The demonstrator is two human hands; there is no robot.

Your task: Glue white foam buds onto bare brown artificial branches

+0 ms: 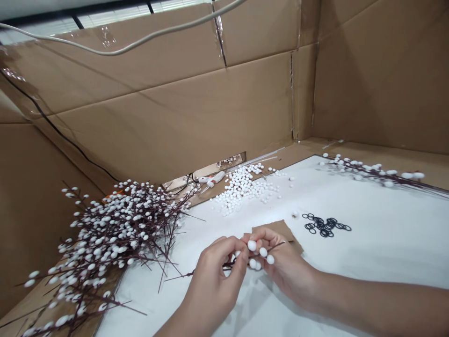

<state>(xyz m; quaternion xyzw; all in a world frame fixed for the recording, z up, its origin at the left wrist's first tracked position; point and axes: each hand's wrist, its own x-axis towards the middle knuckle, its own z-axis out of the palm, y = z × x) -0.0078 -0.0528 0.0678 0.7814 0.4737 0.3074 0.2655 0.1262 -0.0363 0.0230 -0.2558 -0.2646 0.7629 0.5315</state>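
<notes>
A dark brown twig with white berries [263, 252] is held between both hands above the white board. My left hand [222, 267] pinches it, thumb and index finger together near the berries, and the bare stem sticks out to the left. Around the berry end, my right hand [280, 262] is closed, with fingertips close to the left ones. Part of the twig is hidden by the fingers. Beneath the right hand lies a piece of cardboard [296, 243]. Black rubber rings [324, 225] lie scattered to the right of it.
A large heap of berry twigs [122, 229] spreads over the left side. Loose white berries [242, 185] lie at the back, beside a white glue gun [212, 179]. More berry twigs [379, 171] rest at the back right. Cardboard walls [175, 121] enclose the white board [386, 238].
</notes>
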